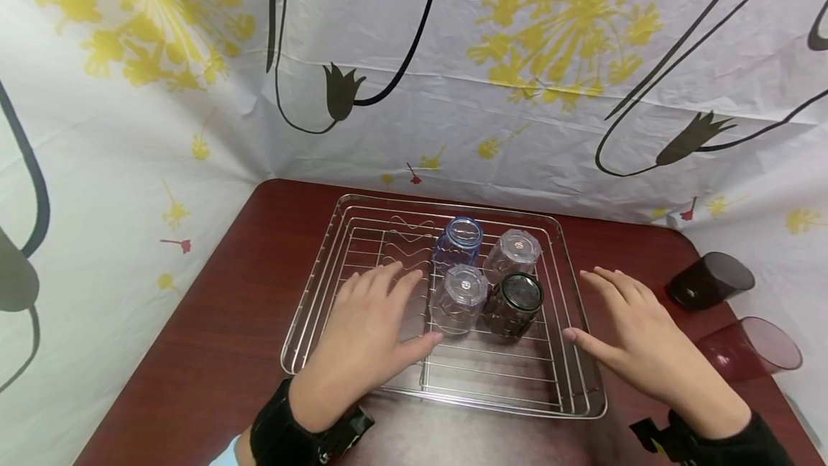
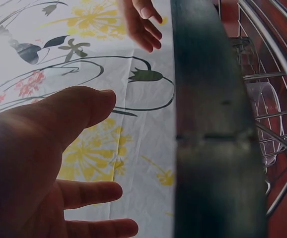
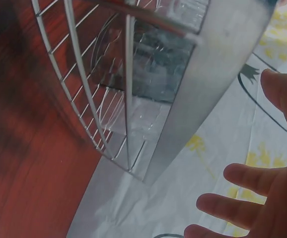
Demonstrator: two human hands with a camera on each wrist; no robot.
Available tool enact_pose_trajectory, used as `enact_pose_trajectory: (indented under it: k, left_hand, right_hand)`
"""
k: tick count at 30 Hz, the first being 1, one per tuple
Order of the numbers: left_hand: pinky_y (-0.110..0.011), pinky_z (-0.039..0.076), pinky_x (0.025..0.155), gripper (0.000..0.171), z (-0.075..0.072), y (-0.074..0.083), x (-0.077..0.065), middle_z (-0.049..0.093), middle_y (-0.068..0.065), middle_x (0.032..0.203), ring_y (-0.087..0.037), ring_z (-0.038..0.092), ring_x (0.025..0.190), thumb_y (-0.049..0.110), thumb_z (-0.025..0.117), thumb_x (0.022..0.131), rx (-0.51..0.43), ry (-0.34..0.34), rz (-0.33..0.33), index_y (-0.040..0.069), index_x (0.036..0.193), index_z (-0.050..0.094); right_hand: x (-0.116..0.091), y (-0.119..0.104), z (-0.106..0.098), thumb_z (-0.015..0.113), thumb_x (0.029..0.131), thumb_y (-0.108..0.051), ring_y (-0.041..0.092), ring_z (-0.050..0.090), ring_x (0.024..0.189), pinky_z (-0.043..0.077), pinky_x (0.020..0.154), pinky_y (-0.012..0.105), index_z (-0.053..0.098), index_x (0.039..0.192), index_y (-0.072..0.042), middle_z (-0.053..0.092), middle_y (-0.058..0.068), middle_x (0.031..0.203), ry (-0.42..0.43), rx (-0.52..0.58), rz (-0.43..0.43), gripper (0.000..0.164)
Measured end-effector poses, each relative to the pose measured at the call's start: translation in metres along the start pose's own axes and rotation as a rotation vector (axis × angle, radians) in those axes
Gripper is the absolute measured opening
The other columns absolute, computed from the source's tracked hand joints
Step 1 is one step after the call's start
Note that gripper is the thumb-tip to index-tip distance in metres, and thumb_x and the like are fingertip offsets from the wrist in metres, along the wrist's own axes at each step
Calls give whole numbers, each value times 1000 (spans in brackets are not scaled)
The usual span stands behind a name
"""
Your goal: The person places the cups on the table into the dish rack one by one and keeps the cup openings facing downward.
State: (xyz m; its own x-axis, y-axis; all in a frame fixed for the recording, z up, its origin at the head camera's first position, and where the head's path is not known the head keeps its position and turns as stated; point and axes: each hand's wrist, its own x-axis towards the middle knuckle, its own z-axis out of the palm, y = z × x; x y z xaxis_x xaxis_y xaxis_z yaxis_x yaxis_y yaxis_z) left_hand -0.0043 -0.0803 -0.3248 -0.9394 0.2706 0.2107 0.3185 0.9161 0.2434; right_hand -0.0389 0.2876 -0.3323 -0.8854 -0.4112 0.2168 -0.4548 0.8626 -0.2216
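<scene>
A metal wire dish rack (image 1: 453,207) holds glasses standing base up: a blue glass (image 1: 458,244), a clear glass (image 1: 513,256) beside it, another clear glass (image 1: 461,300) and a dark glass (image 1: 514,305) in front. My left hand (image 1: 362,336) is over the rack's left side, fingers spread and nothing held, its thumb pointing toward the front clear glass. To the right of the rack my right hand (image 1: 637,336) hovers with relaxed fingers, thumb near the right rim. In both wrist views, the hands' fingers are apart and hold nothing.
On the table's right side are a dark tumbler (image 1: 711,280) and a red tumbler (image 1: 753,351), the red one partly behind my right forearm. A patterned white cloth (image 1: 414,142) hangs behind and beside the dark red tabletop (image 1: 213,293).
</scene>
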Motion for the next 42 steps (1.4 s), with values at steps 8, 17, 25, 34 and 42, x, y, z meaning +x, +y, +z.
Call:
enact_pose_trajectory:
  k: [8,17,25,34,42]
  left_hand:
    - [-57,39,110,80,1,-1,-1,53,-11,144,-33,51,132,70,67,80,4,15,7,20,141,54]
    - [-56,39,111,80,4,-2,-1,52,-9,146,-31,51,133,70,67,80,-13,-5,-8,22,143,53]
    - [-57,40,109,81,5,-2,-3,53,-10,144,-31,52,132,70,67,80,-17,6,3,20,142,53]
    - [-56,39,110,81,9,-1,-4,53,-9,144,-31,52,132,72,64,81,-3,-5,8,22,143,52]
    - [-57,40,109,79,11,-2,-4,55,-9,143,-30,53,131,71,65,81,2,19,14,22,142,54]
  right_hand:
    - [-1,16,0,78,83,-47,49,37,134,31,104,65,43,148,-10,46,20,147,20,-27,28,83]
    - [-7,45,2,74,87,-47,50,38,131,28,105,66,38,151,-6,45,26,143,29,-46,69,85]
    - [-12,72,4,75,87,-47,54,38,127,30,97,67,37,150,-2,44,30,141,33,-65,120,86]
    - [-21,98,6,72,89,-48,59,35,123,28,95,69,37,148,2,41,35,140,-18,-49,202,85]
    - [-28,119,8,68,90,-55,60,33,122,27,93,70,40,143,4,40,35,138,-48,-100,273,85]
